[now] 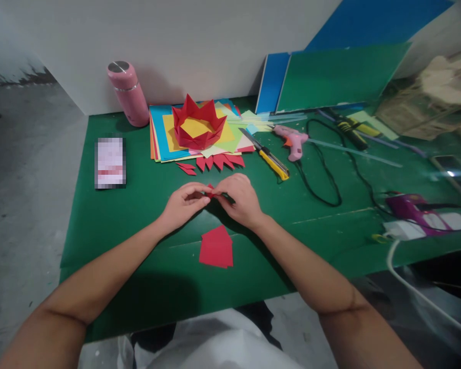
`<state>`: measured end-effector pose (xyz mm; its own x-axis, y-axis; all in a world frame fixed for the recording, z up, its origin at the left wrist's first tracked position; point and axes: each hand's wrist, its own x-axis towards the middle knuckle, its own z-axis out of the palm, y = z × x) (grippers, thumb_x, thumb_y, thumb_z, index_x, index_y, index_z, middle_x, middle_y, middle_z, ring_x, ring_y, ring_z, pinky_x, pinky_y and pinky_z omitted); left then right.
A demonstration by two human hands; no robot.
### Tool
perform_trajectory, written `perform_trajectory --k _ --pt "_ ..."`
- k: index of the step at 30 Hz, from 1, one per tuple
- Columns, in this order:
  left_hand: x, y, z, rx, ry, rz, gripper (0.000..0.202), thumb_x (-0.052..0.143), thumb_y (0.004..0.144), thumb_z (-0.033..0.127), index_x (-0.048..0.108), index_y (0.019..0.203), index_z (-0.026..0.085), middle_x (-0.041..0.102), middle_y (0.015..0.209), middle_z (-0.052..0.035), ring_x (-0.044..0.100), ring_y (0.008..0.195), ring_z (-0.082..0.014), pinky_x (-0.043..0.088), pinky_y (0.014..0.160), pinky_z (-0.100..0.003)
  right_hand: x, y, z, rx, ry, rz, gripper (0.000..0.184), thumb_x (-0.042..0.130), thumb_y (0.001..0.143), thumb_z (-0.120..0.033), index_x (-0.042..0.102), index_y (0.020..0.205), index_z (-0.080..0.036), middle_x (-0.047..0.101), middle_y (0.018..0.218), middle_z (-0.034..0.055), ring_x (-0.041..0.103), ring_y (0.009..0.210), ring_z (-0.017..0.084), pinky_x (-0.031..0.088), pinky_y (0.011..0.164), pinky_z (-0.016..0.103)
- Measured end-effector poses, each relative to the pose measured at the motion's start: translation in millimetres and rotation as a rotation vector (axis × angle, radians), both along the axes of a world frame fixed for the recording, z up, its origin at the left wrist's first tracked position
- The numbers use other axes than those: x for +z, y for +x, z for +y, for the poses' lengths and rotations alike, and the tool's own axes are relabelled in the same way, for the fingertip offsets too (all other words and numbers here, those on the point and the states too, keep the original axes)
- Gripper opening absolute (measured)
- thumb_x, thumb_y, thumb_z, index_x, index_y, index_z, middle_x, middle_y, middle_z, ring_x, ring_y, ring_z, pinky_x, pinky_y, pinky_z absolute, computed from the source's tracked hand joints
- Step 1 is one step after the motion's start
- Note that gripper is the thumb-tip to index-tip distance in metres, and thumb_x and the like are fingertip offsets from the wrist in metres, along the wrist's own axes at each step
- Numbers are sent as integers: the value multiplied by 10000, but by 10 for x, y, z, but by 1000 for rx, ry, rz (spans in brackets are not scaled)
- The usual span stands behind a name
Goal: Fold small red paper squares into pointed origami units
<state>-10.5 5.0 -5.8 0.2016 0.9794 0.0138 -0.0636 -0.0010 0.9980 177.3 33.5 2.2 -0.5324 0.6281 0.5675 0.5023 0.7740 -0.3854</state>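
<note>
Between the fingertips of both hands is a small piece of red paper (211,191), mostly covered by the fingers. My left hand (184,205) pinches it from the left, thumb and fingers closed. My right hand (240,199) grips it from the other side, its fingers curled. Just beyond the hands lie several folded red paper points (221,163). Nearer to me is a small stack of red paper squares (216,247), slightly fanned on the green table (146,271).
Behind, a red folded-paper ring (217,136) sits on coloured sheets (157,130). A pink flask (128,95) stands at left. To the right lie a yellow utility knife (271,160), a pink glue gun (294,142), a black cable (336,200) and a purple-and-white power strip (415,212).
</note>
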Motion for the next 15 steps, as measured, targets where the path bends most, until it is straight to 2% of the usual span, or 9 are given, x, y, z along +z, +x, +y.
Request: perform_trajectory --k 5,15 --pt "6 3 4 -38 -101 -23 311 750 708 368 670 915 150 710 930 -66 663 800 -145 553 813 -337 2 -12 10 70 -27 2 135 507 940 -242 627 885 -220 702 815 27 619 801 172 440 772 337" --pt "13 5 2 -22 -64 9 293 730 722 333 656 944 156 712 948 -65 666 885 -165 552 829 -325 -46 3 -8 78 13 46 176 522 925 -205 664 1024 -238 704 942 54 638 871 173 520 742 319"
